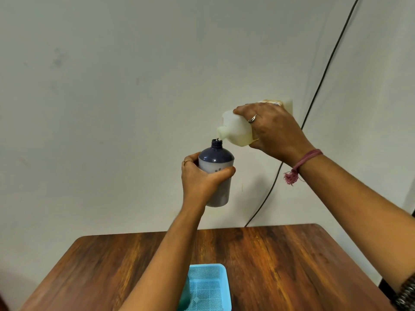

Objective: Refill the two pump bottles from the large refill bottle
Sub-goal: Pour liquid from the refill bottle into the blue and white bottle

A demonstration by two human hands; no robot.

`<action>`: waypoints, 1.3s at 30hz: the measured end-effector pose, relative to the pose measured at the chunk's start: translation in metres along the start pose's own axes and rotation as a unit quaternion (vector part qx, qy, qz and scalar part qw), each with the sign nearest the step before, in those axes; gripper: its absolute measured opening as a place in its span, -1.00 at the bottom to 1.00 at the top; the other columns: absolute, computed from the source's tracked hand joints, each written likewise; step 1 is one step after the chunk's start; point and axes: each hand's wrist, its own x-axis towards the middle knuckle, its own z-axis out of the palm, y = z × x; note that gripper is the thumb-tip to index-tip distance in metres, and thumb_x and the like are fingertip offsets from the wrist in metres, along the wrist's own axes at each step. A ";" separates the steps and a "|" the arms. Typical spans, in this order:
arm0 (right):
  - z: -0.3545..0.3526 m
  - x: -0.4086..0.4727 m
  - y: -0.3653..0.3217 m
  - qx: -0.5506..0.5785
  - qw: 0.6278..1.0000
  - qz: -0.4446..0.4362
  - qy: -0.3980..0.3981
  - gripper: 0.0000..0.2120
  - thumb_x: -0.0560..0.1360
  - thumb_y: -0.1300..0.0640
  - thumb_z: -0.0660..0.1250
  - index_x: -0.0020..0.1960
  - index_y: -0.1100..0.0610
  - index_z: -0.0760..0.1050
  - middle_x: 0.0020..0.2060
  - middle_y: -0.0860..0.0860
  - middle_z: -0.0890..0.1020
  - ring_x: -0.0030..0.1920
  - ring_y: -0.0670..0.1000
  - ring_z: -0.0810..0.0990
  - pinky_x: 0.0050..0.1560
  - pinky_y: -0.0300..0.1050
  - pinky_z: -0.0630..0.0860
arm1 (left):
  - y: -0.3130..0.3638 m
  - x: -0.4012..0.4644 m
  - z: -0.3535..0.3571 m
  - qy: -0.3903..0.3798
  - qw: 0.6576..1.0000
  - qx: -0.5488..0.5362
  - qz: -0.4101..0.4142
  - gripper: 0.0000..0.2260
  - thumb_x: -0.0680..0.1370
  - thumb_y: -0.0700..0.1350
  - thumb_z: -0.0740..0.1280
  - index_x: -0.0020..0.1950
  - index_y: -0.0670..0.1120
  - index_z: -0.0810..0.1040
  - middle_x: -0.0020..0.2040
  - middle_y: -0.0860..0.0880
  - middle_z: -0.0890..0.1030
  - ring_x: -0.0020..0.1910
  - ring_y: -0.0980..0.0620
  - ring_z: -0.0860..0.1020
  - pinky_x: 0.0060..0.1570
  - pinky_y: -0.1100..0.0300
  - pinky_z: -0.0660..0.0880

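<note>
Purple pump bottle [216, 173], uncapped and upright, is clasped in the left hand [197, 178] above the desk [280, 261], while the right hand [271, 131] wraps the tilted white refill bottle [235, 131], spout just over its neck.

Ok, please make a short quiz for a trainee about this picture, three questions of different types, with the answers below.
1. True or false: the left hand holds the dark pump bottle upright above the table.
2. Multiple choice: the right hand grips the white refill bottle, which is A) standing on the table, B) tilted with its mouth at the pump bottle's open neck, C) lying in the blue basket.
3. Fill in: the pump bottle's neck carries no ____.

Key: 1 true; 2 B; 3 pump.
</note>
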 end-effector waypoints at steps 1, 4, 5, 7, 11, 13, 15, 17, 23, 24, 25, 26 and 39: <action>0.000 0.000 0.000 0.000 1.000 0.000 0.000 -0.28 0.08 0.28 0.62 0.21 0.23 0.48 0.08 0.15 0.62 0.02 0.23 0.59 0.06 0.11 0.48 | 0.001 0.000 0.000 -0.001 1.000 -0.002 0.000 -0.28 0.07 0.09 0.52 0.17 0.04 0.34 0.11 0.02 0.50 -0.04 0.16 0.51 -0.24 0.35 0.43; 0.000 0.000 0.000 -0.001 1.000 -0.002 0.000 -0.27 0.09 0.28 0.62 0.22 0.23 0.47 0.09 0.16 0.61 0.03 0.23 0.59 0.06 0.12 0.48 | 0.002 -0.001 0.000 -0.002 1.000 -0.006 0.002 -0.29 0.08 0.07 0.53 0.16 0.04 0.34 0.10 0.03 0.50 -0.07 0.18 0.51 -0.25 0.36 0.42; -0.001 0.000 0.001 -0.002 1.000 -0.003 -0.001 -0.27 0.09 0.27 0.62 0.22 0.23 0.47 0.09 0.16 0.61 0.03 0.23 0.59 0.06 0.12 0.48 | 0.002 -0.001 0.000 -0.001 1.000 -0.006 0.002 -0.29 0.08 0.07 0.53 0.16 0.04 0.34 0.10 0.02 0.50 -0.06 0.18 0.52 -0.25 0.36 0.43; -0.001 0.000 0.001 -0.003 1.000 -0.004 0.000 -0.27 0.09 0.27 0.62 0.22 0.23 0.47 0.09 0.16 0.61 0.03 0.23 0.59 0.06 0.12 0.48 | 0.001 -0.001 0.000 0.000 1.000 -0.004 0.002 -0.29 0.08 0.07 0.53 0.16 0.04 0.34 0.11 0.02 0.50 -0.06 0.18 0.52 -0.24 0.35 0.43; -0.001 0.000 0.001 -0.003 1.000 -0.003 0.000 -0.26 0.08 0.28 0.62 0.22 0.23 0.47 0.09 0.16 0.61 0.03 0.23 0.59 0.06 0.11 0.48 | 0.002 -0.001 0.000 0.000 1.000 -0.005 0.003 -0.31 0.08 0.07 0.54 0.14 0.05 0.35 0.08 0.04 0.51 -0.08 0.20 0.52 -0.24 0.36 0.44; -0.001 0.000 0.001 -0.002 1.000 -0.005 0.001 -0.27 0.07 0.29 0.62 0.21 0.24 0.48 0.08 0.17 0.62 0.02 0.23 0.60 0.06 0.12 0.48 | 0.002 -0.002 0.000 0.000 1.000 -0.004 0.004 -0.30 0.08 0.07 0.54 0.15 0.04 0.36 0.07 0.04 0.51 -0.07 0.18 0.52 -0.24 0.36 0.44; -0.001 0.000 0.000 -0.002 1.000 -0.006 0.001 -0.27 0.07 0.29 0.62 0.21 0.24 0.48 0.08 0.17 0.62 0.01 0.23 0.60 0.05 0.12 0.49 | 0.001 -0.002 0.000 0.000 1.000 -0.004 0.004 -0.30 0.08 0.07 0.54 0.16 0.04 0.36 0.09 0.03 0.51 -0.06 0.17 0.52 -0.23 0.35 0.45; -0.001 0.000 0.000 -0.001 1.000 -0.007 0.000 -0.27 0.07 0.29 0.62 0.21 0.24 0.48 0.08 0.18 0.62 0.01 0.23 0.60 0.05 0.11 0.50 | 0.000 -0.002 0.000 0.000 1.000 -0.002 0.004 -0.31 0.08 0.08 0.53 0.14 0.05 0.35 0.10 0.02 0.50 -0.05 0.18 0.52 -0.22 0.34 0.45; -0.002 0.000 -0.001 -0.003 1.000 -0.011 -0.003 -0.27 0.06 0.30 0.62 0.20 0.25 0.49 0.07 0.19 0.62 0.01 0.24 0.60 0.04 0.12 0.50 | -0.001 -0.001 0.001 0.002 1.000 0.002 0.001 -0.30 0.08 0.09 0.53 0.14 0.06 0.35 0.11 0.02 0.50 -0.04 0.17 0.52 -0.21 0.32 0.46; -0.003 0.000 0.000 -0.004 1.000 -0.011 -0.002 -0.28 0.06 0.30 0.62 0.20 0.25 0.49 0.07 0.19 0.62 0.01 0.24 0.60 0.04 0.12 0.50 | -0.001 -0.001 0.001 0.002 1.000 0.003 0.001 -0.29 0.07 0.09 0.53 0.15 0.05 0.35 0.12 0.02 0.50 -0.03 0.16 0.52 -0.20 0.32 0.46; -0.003 0.000 0.000 -0.005 1.000 -0.012 -0.002 -0.28 0.06 0.30 0.62 0.20 0.25 0.49 0.07 0.19 0.62 0.01 0.24 0.60 0.04 0.12 0.50 | -0.001 -0.001 0.002 0.002 1.000 0.004 0.001 -0.29 0.07 0.10 0.53 0.15 0.05 0.35 0.12 0.01 0.50 -0.03 0.15 0.52 -0.20 0.32 0.46; -0.004 0.000 0.000 -0.005 1.000 -0.013 -0.003 -0.28 0.06 0.30 0.62 0.19 0.25 0.49 0.07 0.19 0.62 0.00 0.24 0.60 0.04 0.13 0.50 | -0.001 -0.001 0.002 0.002 1.000 0.004 0.002 -0.29 0.07 0.10 0.53 0.16 0.05 0.35 0.12 0.01 0.50 -0.02 0.14 0.52 -0.20 0.32 0.46; -0.008 0.001 -0.001 -0.003 1.000 -0.023 -0.006 -0.29 0.06 0.32 0.61 0.19 0.26 0.49 0.07 0.22 0.61 0.00 0.26 0.60 0.03 0.17 0.53 | 0.000 -0.003 0.002 0.001 1.000 0.001 0.001 -0.28 0.09 0.08 0.56 0.18 0.04 0.35 0.14 0.00 0.49 -0.02 0.14 0.52 -0.21 0.33 0.46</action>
